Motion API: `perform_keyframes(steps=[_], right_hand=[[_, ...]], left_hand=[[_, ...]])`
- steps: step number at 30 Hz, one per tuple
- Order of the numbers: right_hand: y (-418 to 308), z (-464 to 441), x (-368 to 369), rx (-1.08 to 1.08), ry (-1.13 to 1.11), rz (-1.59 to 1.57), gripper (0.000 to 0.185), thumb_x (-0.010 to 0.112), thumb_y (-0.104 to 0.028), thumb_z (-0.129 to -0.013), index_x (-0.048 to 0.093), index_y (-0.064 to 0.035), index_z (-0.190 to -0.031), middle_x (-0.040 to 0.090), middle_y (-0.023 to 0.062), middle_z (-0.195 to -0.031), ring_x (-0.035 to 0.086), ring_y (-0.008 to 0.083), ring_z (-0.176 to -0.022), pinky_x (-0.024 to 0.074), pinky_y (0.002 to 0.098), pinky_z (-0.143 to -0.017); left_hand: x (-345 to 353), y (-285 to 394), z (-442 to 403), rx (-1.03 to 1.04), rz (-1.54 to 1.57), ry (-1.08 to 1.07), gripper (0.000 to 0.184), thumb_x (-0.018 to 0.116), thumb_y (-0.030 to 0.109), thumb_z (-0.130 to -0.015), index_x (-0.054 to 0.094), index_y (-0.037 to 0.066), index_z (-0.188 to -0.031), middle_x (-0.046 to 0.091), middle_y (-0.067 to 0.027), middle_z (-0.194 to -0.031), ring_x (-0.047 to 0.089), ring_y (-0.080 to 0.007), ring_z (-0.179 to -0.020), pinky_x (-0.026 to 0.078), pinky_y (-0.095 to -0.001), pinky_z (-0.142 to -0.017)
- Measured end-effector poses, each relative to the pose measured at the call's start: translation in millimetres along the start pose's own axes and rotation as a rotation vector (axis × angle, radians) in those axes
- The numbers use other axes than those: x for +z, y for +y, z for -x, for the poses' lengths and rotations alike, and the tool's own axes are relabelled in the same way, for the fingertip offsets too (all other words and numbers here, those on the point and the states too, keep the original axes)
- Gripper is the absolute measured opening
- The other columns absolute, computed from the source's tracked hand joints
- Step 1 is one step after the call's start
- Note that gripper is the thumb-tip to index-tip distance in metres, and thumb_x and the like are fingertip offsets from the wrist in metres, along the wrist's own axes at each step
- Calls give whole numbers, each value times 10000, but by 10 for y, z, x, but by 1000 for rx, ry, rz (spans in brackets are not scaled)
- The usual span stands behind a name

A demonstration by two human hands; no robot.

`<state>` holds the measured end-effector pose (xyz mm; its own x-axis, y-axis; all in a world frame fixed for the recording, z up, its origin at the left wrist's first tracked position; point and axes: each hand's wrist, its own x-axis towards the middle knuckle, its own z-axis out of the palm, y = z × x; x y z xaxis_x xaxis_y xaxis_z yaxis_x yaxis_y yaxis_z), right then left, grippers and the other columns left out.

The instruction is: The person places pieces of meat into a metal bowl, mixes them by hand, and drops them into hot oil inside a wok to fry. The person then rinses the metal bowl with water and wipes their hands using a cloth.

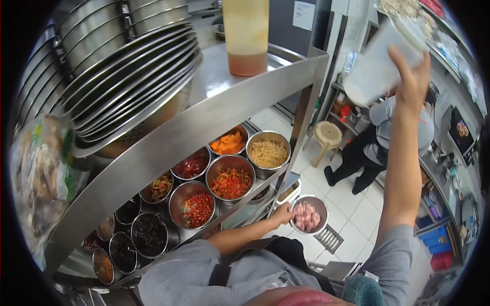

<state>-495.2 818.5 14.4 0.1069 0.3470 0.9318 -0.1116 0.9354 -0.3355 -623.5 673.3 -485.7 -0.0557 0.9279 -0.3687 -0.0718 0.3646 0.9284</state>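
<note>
My left hand [282, 214] is closed on the rim of a round metal bowl [323, 224] beside the rack. Pieces of pink raw meat [307, 218] lie in the bowl. Raised high at the right, my right hand [414, 76] grips a translucent white plastic container [375, 64], which is tilted and smeared by motion. I cannot make out what the container holds.
A metal rack [204, 112] at the left bears stacked trays [138, 76] and a squeeze bottle [247, 38]. Metal pots, including one of chopped red peppers [230, 183], fill its lower shelf. A stool [327, 135] and a person [370, 127] stand beyond.
</note>
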Motion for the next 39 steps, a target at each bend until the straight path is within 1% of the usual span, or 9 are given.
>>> perform_keyframes(steps=[7,16,18,22,24,26,33,35,39], right_hand=[[130,-910,1838,-304,-149,-189,682,783,-188,-693,463,45,-1248,604,144,-1110,565,211,-1036,439,310,-914],[-19,-606,2391,85,-680,-462,696,779,-297,-709,481,61,-1226,634,128,-1074,609,160,-930,493,294,-801],[-128,-730,2214,126,-796,-7,640,763,-297,-732,513,37,-1218,653,129,-1022,625,150,-895,503,284,-759],[-10,-505,1480,-78,-539,59,618,743,-271,-760,507,-60,-1290,658,192,-969,649,209,-849,516,283,-725],[-340,58,798,1,-415,178,413,698,-221,-782,602,79,-1048,646,95,-811,597,152,-764,457,248,-738],[-367,931,168,436,-164,119,308,599,-230,-871,639,69,-930,632,106,-717,585,120,-595,436,234,-500],[-79,4925,-1544,1094,-194,1064,506,697,-332,-797,601,40,-1128,661,170,-999,649,240,-846,515,358,-786],[-430,5405,-1592,1459,74,421,358,662,-272,-831,622,56,-969,625,96,-841,610,164,-734,541,298,-622],[-922,5753,-1492,1444,449,196,163,616,-152,-853,544,-35,-766,521,17,-679,540,119,-627,538,303,-625]], left_hand=[[-117,59,231,106,24,-158,219,611,10,-680,400,59,-718,445,-49,-532,437,-141,-363,305,-315,-307],[-208,47,376,112,113,-192,207,613,37,-701,414,59,-754,426,-28,-575,405,-106,-399,295,-282,-348],[-212,108,414,104,116,-198,208,614,32,-701,414,55,-755,435,-29,-591,411,-104,-410,292,-281,-347],[-185,36,353,66,133,-161,205,612,10,-702,420,67,-745,433,-33,-587,410,-110,-406,289,-284,-344],[-166,-31,301,33,106,-129,218,618,5,-699,415,69,-742,436,-37,-579,408,-111,-399,290,-289,-337],[-145,96,397,-17,77,-95,235,620,-17,-679,422,70,-771,423,-29,-605,395,-116,-402,271,-280,-337],[-237,-584,240,59,-215,23,261,710,179,-762,475,96,-840,511,-31,-714,498,-117,-611,412,-288,-489],[-195,-473,474,13,21,-55,204,628,40,-728,460,98,-829,477,-17,-676,445,-113,-515,356,-265,-410],[-60,-563,609,-69,100,-174,208,594,-24,-714,453,72,-832,494,-39,-664,454,-103,-475,316,-242,-366]])
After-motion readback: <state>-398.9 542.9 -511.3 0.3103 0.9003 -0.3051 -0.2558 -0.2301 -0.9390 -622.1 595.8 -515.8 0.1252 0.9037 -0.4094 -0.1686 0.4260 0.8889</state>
